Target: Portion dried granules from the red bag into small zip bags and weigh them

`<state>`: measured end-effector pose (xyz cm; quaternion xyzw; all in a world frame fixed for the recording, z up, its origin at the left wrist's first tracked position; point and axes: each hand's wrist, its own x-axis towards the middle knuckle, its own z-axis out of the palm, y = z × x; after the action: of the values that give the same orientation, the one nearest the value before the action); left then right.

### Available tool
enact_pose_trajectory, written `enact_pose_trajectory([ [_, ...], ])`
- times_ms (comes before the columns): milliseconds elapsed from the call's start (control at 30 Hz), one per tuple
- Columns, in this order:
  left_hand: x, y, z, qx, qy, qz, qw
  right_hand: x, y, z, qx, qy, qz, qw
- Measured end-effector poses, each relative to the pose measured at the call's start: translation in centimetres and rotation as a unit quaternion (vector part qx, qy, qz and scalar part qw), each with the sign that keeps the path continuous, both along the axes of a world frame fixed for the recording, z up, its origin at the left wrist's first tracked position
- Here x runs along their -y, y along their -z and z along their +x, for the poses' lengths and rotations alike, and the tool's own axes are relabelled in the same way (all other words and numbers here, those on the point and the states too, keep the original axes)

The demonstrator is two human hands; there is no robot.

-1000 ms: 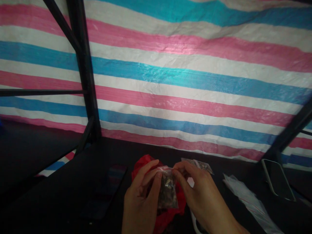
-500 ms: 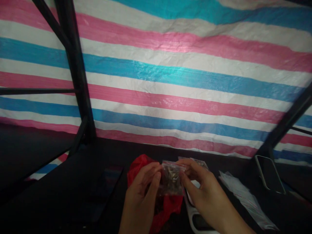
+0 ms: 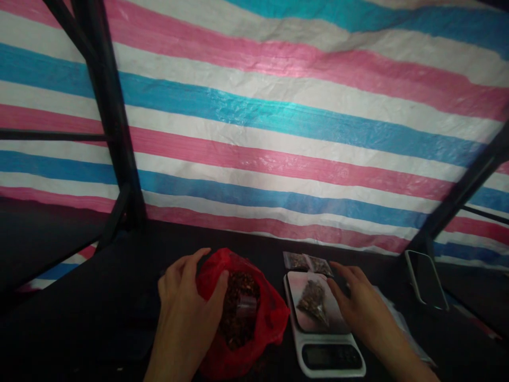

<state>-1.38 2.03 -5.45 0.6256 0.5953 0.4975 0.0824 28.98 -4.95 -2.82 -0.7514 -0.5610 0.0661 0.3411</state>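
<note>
My left hand (image 3: 189, 305) is open at the left rim of a red plastic bag (image 3: 272, 318), its thumb over the bag's mouth. Loose brown dried bits (image 3: 238, 331) fill the bag, and a small clear piece of plastic (image 3: 246, 305) lies on them. On the platform of a white digital scale (image 3: 294, 331) rests a small clear zip bag (image 3: 313, 302) of the same sort of bits. Close to the scale's right side is my right hand (image 3: 360, 305), fingers apart and holding nothing. The scale's display is too dark to read.
Filled zip bags (image 3: 296, 261) lie behind the scale. Flat clear bags (image 3: 409, 331) are partly hidden by my right forearm, with a phone (image 3: 426, 278) beyond them. Black frame posts (image 3: 115, 122) stand at both sides before a striped plastic sheet (image 3: 278, 154).
The small zip bag has gone from between my hands onto the scale. My hands have parted, the left to the red bag's left side, the right to the scale's right side.
</note>
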Motion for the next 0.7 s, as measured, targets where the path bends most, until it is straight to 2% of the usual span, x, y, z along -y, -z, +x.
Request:
enact_pose_trajectory([
  [67, -0.7, 1.0, -0.2, 0.008, 0.036, -0.076, 0.996, 0.8, 0.2, -3.1, 0.045, -0.040, 0.005, 0.998],
  [133, -1.0, 1.7, -0.3, 0.053, 0.102, -0.135, 0.984, 1.2, 0.4, -6.7, 0.052, -0.104, -0.054, 0.992],
  [200, -1.2, 1.7, -0.4, 0.093, 0.134, -0.146, 0.976, 0.9, 0.4, -9.7, 0.108, -0.149, -0.107, 0.977],
  [267, -1.2, 1.4, -0.6, 0.104, 0.115, -0.133, 0.979, 0.1, -0.2, -11.2, 0.141, -0.167, -0.138, 0.966],
  [367, -1.4, 1.0, -1.1, 0.110, 0.067, -0.123, 0.984, -1.4, -2.0, -10.5, 0.154, -0.148, -0.122, 0.969],
  [467, -1.7, 1.4, -1.5, 0.082, 0.066, -0.081, 0.991, -2.3, -3.6, -8.4, 0.171, -0.136, -0.074, 0.973],
  [567, -1.5, 1.8, -1.4, -0.010, 0.070, 0.021, 0.997, -2.6, -4.2, -7.3, 0.194, -0.165, -0.053, 0.966],
  [633, -1.0, 1.5, -1.3, -0.080, 0.080, 0.113, 0.987, -2.6, -4.0, -7.6, 0.207, -0.191, -0.056, 0.958],
  [700, -0.4, 0.9, -1.1, -0.147, 0.120, 0.173, 0.966, -2.3, -3.8, -8.7, 0.217, -0.210, -0.033, 0.953],
])
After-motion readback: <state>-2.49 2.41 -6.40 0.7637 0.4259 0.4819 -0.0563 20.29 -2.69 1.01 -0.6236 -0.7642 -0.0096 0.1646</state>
